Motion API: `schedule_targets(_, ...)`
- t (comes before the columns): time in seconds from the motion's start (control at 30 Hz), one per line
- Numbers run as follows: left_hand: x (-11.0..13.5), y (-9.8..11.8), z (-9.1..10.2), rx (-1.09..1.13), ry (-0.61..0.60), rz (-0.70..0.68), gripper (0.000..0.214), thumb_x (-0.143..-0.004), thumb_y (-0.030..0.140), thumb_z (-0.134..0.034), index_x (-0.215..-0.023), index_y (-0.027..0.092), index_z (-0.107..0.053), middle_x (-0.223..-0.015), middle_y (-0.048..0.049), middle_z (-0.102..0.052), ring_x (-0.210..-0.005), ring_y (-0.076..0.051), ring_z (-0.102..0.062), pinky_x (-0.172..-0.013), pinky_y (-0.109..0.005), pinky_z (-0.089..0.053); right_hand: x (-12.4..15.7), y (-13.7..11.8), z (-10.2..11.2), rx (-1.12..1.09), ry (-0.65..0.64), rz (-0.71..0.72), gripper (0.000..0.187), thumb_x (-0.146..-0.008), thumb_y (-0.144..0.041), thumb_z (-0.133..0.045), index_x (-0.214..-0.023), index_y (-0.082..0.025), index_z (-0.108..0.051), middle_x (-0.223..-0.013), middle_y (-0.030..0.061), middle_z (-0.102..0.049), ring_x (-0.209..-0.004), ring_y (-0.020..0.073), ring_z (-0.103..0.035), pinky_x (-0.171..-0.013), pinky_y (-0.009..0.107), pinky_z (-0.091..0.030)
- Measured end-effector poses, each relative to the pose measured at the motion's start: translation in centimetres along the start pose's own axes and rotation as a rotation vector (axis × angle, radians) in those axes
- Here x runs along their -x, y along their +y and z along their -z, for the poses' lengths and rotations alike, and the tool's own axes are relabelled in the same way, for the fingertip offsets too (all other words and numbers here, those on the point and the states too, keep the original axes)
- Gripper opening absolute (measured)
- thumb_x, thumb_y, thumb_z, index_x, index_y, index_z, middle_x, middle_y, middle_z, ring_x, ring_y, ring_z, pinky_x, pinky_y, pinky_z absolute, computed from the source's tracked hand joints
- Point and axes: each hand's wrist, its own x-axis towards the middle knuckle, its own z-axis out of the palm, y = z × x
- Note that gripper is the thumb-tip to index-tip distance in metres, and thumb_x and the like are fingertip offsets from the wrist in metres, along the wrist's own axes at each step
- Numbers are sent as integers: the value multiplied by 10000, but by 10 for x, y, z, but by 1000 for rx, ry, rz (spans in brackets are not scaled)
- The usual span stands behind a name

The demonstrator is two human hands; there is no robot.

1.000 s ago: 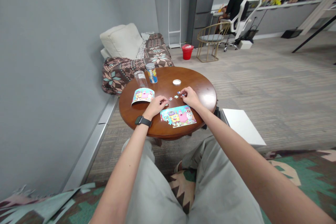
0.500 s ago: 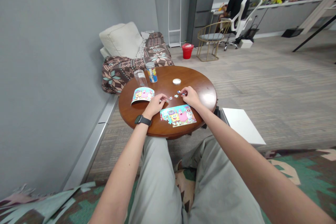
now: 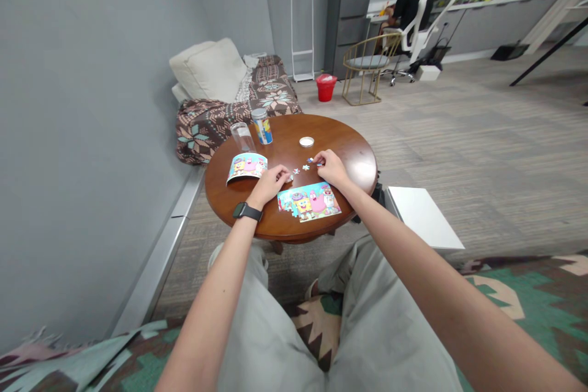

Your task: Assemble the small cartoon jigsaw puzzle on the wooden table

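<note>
A cartoon jigsaw puzzle [image 3: 313, 202], mostly joined, lies flat near the table's front edge, with gaps at its left end. My left hand [image 3: 272, 185], a dark watch on its wrist, is closed in a pinch on a small puzzle piece [image 3: 290, 178] above the puzzle's upper left corner. To the right, my right hand [image 3: 332, 169] has its fingers bent together on a puzzle piece at the tabletop, partly hidden by the fingertips. Loose puzzle pieces [image 3: 305, 167] lie between the hands. Left of them stands a curved picture sheet [image 3: 248, 166] with the same cartoon scene.
The round wooden table [image 3: 342, 128] also bears a cartoon-printed can [image 3: 262, 127], a clear container [image 3: 242, 138] and a round lid [image 3: 306, 142]. A white box [image 3: 425, 217] stands right of it. Farther off are a red bin [image 3: 326, 88], a gold-framed chair [image 3: 366, 62] and a seated person [image 3: 413, 0].
My left leg has swung outward to the left. The view has shifted slightly. Both hands stay almost in place, with only small finger movements at the pieces.
</note>
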Motion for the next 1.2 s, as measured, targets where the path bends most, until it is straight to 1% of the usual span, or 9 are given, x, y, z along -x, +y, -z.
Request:
schedule_targets(0.17, 0, 0, 1, 6, 3, 15, 118, -907, 236, -505, -851, 193, -600, -772, -13, -676, -723, -158, -623, -727, -276, -481, 0, -2, 1, 0, -11, -14, 303, -562, -32, -489, -769, -206, -625, -857, 26, -576, -819, 192, -586, -821, 341, -507)
schedule_targets(0.33, -2, -1, 0, 12, 24, 12, 84, -871, 163, -514, -834, 191, -584, -785, -17, -676, -728, -159, -626, -737, -290, -497, 0, -3, 3, 4, -16, -6, 242, -631, -50, -509, -773, -205, -629, -862, 31, -585, -808, 188, -585, -829, 344, -503)
schedule_targets(0.53, -2, -1, -1, -4, 25, 8, 59, -820, 149, -565, -863, 184, -585, -792, -18, -661, -712, -147, -614, -704, -278, -497, 0, 0, 2, 1, -29, -6, 305, -574, -38, -487, -779, -207, -638, -873, 32, -587, -814, 195, -583, -804, 347, -511)
schedule_targets(0.77, -3, -4, -2, -14, 47, 10, 82, -817, 145, -573, -892, 180, -575, -829, -17, -650, -683, -129, -590, -694, -268, -488, 1, 3, 2, 24, -16, 7, 336, -576, -16, -471, -788, -212, -642, -894, 37, -593, -854, 209, -588, -845, 368, -504)
schedule_targets(0.9, -3, -5, -3, -44, 35, -3, 95, -815, 155, -583, -906, 174, -597, -779, -6, -627, -671, -133, -572, -686, -271, -474, 1, 1, 2, 47, 2, -14, 301, -626, -21, -464, -770, -220, -639, -879, 41, -588, -862, 215, -585, -852, 378, -504)
schedule_targets(1.03, -2, -4, -3, -52, 18, 4, 89, -815, 172, -592, -903, 176, -607, -712, 12, -593, -647, -133, -553, -677, -270, -468, 0, -3, 3, 69, 10, -51, 280, -688, -28, -439, -751, -208, -644, -886, 66, -581, -879, 232, -581, -885, 406, -486)
schedule_targets(1.1, -2, -3, -2, -51, 16, 6, 113, -804, 175, -606, -917, 173, -606, -695, 20, -580, -632, -130, -544, -672, -267, -468, 0, -4, 3, 65, -9, -62, 291, -672, -24, -441, -761, -204, -652, -897, 69, -582, -888, 237, -578, -885, 409, -483)
schedule_targets(1.2, -1, -3, -3, -66, 15, -19, 168, -771, 137, -613, -935, 173, -605, -737, 15, -600, -632, -122, -539, -676, -264, -471, 1, -5, 4, 51, -18, -65, 312, -631, -21, -447, -771, -207, -656, -885, 58, -583, -884, 230, -571, -870, 396, -487)
